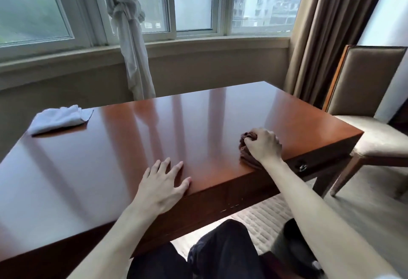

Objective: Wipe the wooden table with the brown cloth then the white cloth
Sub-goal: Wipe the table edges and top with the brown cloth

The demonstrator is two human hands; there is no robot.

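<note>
The glossy reddish wooden table (132,146) fills the middle of the view. My right hand (262,145) grips a bunched brown cloth (248,154) near the table's front right edge, and the hand covers most of the cloth. Flat on the tabletop by the front edge rests my left hand (163,181), its fingers spread and holding nothing. A folded white cloth (59,118) lies at the far left corner of the table, apart from both hands.
A padded chair (371,106) stands close to the table's right end. Brown curtains (326,35) hang at the back right, and a knotted white curtain (130,35) hangs before the windows behind the table. My legs sit under the front edge.
</note>
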